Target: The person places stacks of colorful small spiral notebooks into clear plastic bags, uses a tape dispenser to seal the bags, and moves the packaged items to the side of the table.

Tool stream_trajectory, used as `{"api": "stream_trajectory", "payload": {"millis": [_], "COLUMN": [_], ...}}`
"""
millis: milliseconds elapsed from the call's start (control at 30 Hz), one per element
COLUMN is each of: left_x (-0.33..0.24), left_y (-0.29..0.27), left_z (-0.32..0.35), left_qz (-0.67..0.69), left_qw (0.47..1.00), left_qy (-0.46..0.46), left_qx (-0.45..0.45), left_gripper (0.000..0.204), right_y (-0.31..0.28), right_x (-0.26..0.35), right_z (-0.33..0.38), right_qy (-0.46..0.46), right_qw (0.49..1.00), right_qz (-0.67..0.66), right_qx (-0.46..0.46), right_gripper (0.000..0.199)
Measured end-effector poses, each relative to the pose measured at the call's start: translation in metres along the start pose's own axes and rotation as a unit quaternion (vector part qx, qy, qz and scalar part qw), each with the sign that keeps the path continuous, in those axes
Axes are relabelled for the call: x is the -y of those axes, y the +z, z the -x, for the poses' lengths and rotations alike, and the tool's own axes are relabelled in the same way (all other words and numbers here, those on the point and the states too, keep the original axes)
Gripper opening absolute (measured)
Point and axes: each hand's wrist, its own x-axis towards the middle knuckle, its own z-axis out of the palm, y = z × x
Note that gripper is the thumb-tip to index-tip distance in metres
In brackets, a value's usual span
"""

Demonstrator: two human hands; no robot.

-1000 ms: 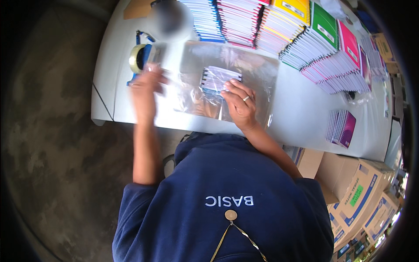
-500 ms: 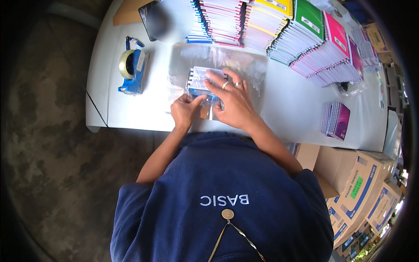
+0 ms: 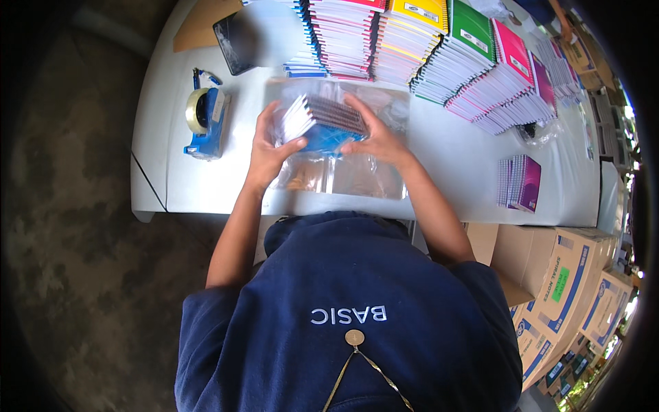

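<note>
Both of my hands hold a small stack of spiral notebooks [image 3: 322,123] with blue covers, lifted a little above a pile of clear plastic bags [image 3: 350,175] on the white table [image 3: 171,185]. My left hand [image 3: 269,147] grips the stack's left end, thumb on top. At the right end, my right hand [image 3: 374,134] presses against the stack with fingers spread over the spiral edge. The notebooks appear to sit inside a clear bag, though the plastic is hard to make out.
A blue tape dispenser [image 3: 204,122] stands at the left. Rows of stacked notebooks [image 3: 439,48] in blue, yellow, green and pink line the table's far side. A small purple notebook stack [image 3: 519,182] lies at the right, a dark phone [image 3: 235,42] far left. Cardboard boxes [image 3: 563,288] stand lower right.
My left hand came back from the tape dispenser to the notebooks. Both hands then raised the stack off the plastic bags and tilted it.
</note>
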Motion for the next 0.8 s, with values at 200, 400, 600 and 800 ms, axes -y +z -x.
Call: {"api": "stream_trajectory", "payload": {"millis": [200, 400, 600, 800], "left_x": [-0.047, 0.027, -0.01, 0.064], "left_y": [-0.003, -0.011, 0.003, 0.003], "left_z": [-0.032, -0.02, -0.006, 0.022], "left_qz": [-0.184, 0.117, 0.336, -0.419], "left_qw": [0.978, 0.98, 0.936, 0.903], "left_qy": [0.086, -0.138, -0.093, -0.055], "left_qx": [0.048, -0.083, 0.052, 0.077], "left_gripper": [0.039, 0.073, 0.07, 0.063], "right_y": [-0.002, 0.009, -0.006, -0.043], "right_x": [0.014, -0.001, -0.005, 0.022], "right_z": [-0.009, -0.032, -0.041, -0.01], "right_qy": [-0.06, -0.023, 0.078, 0.001], "right_qw": [0.986, 0.99, 0.995, 0.981], "right_qz": [0.156, 0.141, 0.044, -0.172], "right_qx": [-0.017, 0.003, 0.047, -0.092], "right_gripper": [0.096, 0.094, 0.092, 0.076]}}
